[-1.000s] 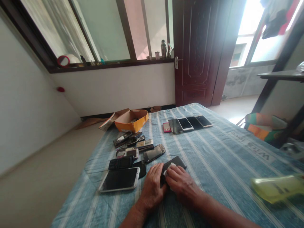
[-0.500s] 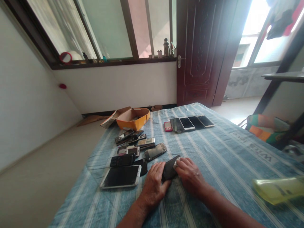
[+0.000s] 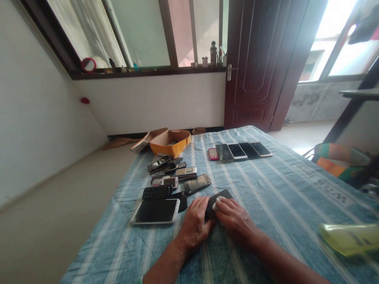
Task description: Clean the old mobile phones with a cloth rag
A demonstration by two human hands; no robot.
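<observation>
A dark smartphone [image 3: 224, 195] lies between my hands, low over the striped cloth. My left hand [image 3: 195, 221] grips its left side, with the thumb along the near edge. My right hand [image 3: 235, 217] pinches a white wipe [image 3: 217, 202] and presses it on the phone's face. Just left of my hands are a large white-framed phone [image 3: 155, 212], a black phone [image 3: 181, 200] and a black keypad phone [image 3: 156, 192]. Beyond them lies a grey touchscreen phone [image 3: 197, 184], close to a heap of older keypad phones [image 3: 186, 171].
An open orange box [image 3: 168, 149] stands at the far left of the cloth-covered surface [image 3: 266, 197]. Farther back, a row of phones [image 3: 237, 151] starts with a small red one [image 3: 213, 154]. A yellow translucent pouch [image 3: 346, 238] lies at the right.
My right hand has slid the wipe from the phone's far right end toward its middle. My left hand keeps its hold. The whole view has shifted slightly.
</observation>
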